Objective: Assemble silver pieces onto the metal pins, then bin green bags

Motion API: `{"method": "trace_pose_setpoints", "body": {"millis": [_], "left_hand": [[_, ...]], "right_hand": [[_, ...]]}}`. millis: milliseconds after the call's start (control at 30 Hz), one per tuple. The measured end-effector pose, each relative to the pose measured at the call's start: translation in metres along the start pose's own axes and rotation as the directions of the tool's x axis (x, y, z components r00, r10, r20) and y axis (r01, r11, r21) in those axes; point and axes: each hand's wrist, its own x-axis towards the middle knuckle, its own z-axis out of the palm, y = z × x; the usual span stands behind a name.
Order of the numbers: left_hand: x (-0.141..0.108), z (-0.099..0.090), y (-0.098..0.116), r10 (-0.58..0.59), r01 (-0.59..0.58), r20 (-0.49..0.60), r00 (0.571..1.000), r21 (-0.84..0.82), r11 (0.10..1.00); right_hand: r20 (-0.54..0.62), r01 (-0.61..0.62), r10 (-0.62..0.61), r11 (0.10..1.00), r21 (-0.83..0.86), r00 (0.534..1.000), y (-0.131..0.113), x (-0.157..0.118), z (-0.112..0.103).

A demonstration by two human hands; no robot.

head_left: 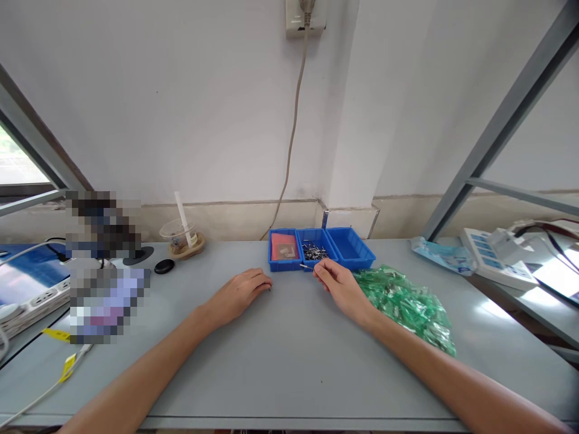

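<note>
Three blue plastic bins stand side by side against the far edge of a grey bench, close to the wall. The left bin holds a red packet with something pale and brownish on or in it. In the middle bin lies a loose heap of thin metal pins, silvery and dark, pointing every way. The right bin sits slightly askew to the others.

The right hand is just in front of the middle bin, thumb and fingertips closed on one thin metal pin, which points leftward past the front wall of that bin. The left hand rests low over the bench, in front of the left bin and a little to its left, its fingers curled in towards the thumb. A small dark piece shows at its fingertips, too small for me to tell whether the hand grips it.

Crumpled green plastic bags lie beside the right forearm, near the right bin. Farther right are a light blue packet and a white power strip. Well to the left stand a clear plastic cup with a white straw and, near it, a round black object.
</note>
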Motion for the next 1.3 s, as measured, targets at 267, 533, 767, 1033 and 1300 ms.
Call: {"method": "trace_pose_setpoints", "body": {"millis": [267,533,767,1033,1300], "left_hand": [[-0.002,-0.001,-0.004,0.004,-0.005,-0.028,1.0,-0.032,0.999],[-0.004,-0.002,-0.004,-0.076,0.072,-0.075,0.994,-0.051,0.996],[-0.004,-0.004,0.0,-0.15,0.148,-0.042,0.988,-0.051,0.988],[-0.003,0.0,-0.003,-0.128,0.128,-0.057,0.99,-0.002,0.992],[0.0,-0.001,0.006,-0.122,0.118,-0.045,0.991,-0.092,0.989]], "right_hand": [[-0.004,0.002,-0.002,1.0,-0.005,1.0,0.0,0.0,-0.001],[0.019,-0.031,0.03,0.998,0.049,0.999,0.0,-0.001,0.0],[0.021,0.02,-0.02,1.0,-0.016,1.0,-0.005,-0.004,-0.001],[0.039,0.07,-0.067,0.994,-0.084,0.997,-0.012,-0.01,0.001],[-0.139,-0.192,0.23,0.95,0.245,0.963,-0.003,0.002,-0.004]]}}
